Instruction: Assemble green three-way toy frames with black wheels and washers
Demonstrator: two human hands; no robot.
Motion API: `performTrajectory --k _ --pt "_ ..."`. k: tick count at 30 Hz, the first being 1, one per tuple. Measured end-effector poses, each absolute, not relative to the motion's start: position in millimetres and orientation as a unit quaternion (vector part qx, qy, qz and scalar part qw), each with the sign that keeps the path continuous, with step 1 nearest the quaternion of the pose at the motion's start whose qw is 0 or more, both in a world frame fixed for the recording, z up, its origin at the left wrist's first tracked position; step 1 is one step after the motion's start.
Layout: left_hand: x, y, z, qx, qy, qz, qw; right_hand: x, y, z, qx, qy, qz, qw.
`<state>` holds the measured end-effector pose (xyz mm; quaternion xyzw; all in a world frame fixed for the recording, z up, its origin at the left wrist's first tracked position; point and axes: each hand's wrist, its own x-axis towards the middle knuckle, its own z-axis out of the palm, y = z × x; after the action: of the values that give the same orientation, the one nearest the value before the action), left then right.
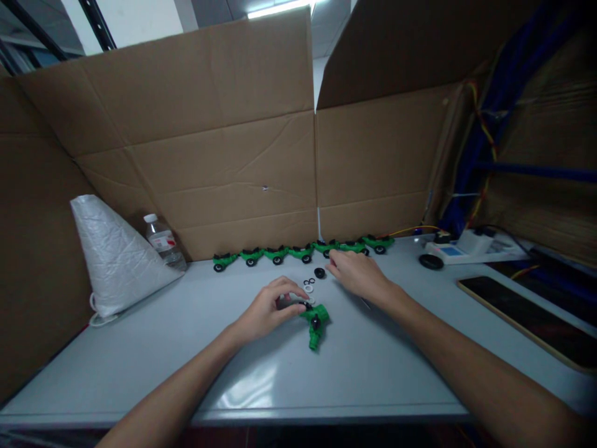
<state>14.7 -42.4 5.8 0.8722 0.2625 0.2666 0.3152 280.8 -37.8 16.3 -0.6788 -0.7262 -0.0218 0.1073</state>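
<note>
My left hand has its thumb and forefinger closed at the upper left end of a green Y-shaped hose connector with black levers. The connector rests on or just above the table. My right hand is farther back, its fingers curled together; whatever they hold is hidden. Beside those fingertips lies a black threaded ring cap. Between the hands are small black O-rings and a white ring washer. A thin metal piece shows partly under my right forearm.
Several similar green connectors with black ends line the cardboard wall. At the left stand a silvery bag and a water bottle. On the right are a black ring, a power strip and a phone.
</note>
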Motion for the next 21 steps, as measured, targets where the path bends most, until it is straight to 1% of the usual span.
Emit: performTrajectory --k 6,10,15,18,19,21 --pt "17 -42 2 0.874 0.269 0.28 0.293 286 -34 11 -0.707 -0.705 0.001 0.05" --pt "18 -40 -2 0.875 0.273 0.281 0.285 286 -32 7 -0.711 -0.702 0.007 0.041" --pt "16 -39 -3 0.869 0.292 0.268 0.298 284 -33 4 -0.703 -0.71 0.018 0.034" --pt "16 -40 -3 0.86 0.301 0.262 0.32 282 -33 7 -0.696 -0.715 0.009 0.068" --pt "16 -41 -2 0.856 0.304 0.257 0.33 281 -33 8 -0.693 -0.715 0.003 0.097" --pt "16 -42 -2 0.85 0.306 0.248 0.35 278 -33 12 -0.672 -0.717 -0.003 0.184"
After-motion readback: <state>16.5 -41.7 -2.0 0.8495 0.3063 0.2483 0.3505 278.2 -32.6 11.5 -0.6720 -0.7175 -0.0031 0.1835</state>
